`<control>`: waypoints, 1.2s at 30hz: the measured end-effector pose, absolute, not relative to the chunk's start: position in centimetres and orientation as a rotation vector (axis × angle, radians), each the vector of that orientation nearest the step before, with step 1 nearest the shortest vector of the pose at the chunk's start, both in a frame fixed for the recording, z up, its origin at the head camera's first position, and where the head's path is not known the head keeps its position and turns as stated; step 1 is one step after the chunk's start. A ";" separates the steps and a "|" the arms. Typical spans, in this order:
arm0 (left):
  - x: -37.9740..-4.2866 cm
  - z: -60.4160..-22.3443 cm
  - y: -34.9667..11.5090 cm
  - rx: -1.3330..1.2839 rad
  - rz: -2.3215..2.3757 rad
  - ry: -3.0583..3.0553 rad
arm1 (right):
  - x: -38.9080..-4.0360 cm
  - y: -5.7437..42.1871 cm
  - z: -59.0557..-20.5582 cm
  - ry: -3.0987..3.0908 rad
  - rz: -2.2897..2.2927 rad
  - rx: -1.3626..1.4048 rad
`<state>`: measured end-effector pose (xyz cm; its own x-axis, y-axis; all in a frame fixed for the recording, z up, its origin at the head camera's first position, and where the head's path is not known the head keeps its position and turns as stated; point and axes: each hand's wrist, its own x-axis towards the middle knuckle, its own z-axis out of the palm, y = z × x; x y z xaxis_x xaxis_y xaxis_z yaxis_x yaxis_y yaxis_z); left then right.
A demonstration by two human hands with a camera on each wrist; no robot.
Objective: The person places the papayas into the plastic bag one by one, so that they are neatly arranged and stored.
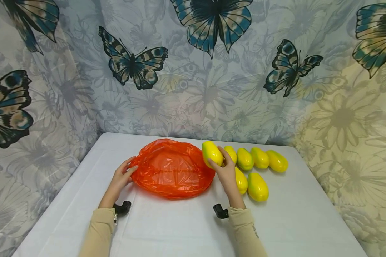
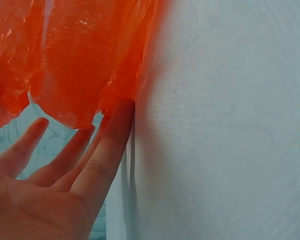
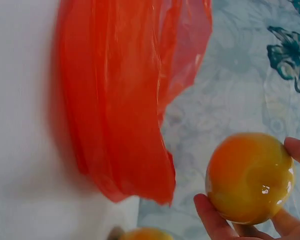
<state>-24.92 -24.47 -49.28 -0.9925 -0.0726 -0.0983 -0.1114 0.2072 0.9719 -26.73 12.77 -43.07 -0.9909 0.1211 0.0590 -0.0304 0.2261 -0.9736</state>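
Your left hand (image 1: pixel 119 177) touches the bag (image 1: pixel 175 171), fingers spread, pinching nothing. Your right hand (image 1: pixel 226 174) grips a fruit (image 1: pixel 211 152) in curled fingers, raised near the bag's right rim. Snagged, the limp rim could fold; glossy skin could slip.

In the head view, the right hand (image 1: pixel 226 172) hides part of its held fruit (image 1: pixel 211 153) and parts of the yellow fruits (image 1: pixel 241 181) behind; sleeve lettering (image 1: pixel 255 231) is too small to read; the surface (image 1: pixel 167 232) runs off below; the left wrist view crops the red bag (image 2: pixel 75 60); the right wrist view cuts off a blurred fruit (image 3: pixel 149 234) at the bottom.
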 end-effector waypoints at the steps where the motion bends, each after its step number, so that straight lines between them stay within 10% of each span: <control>1: -24.9 -49.3 -24.5 -0.180 1.949 2.418 | -26.7 12.4 -43.2 -2.360 1.887 -0.072; 36: -25.0 -49.4 -24.5 -0.231 1.929 2.407 | -27.2 4.0 -46.6 -2.344 1.997 0.018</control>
<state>-25.03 -24.51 -49.36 -0.9876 -0.0862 -0.1309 -0.1465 0.2114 0.9664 -27.20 3.96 -46.56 -0.9980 0.0315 0.0553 -0.0496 0.1595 -0.9860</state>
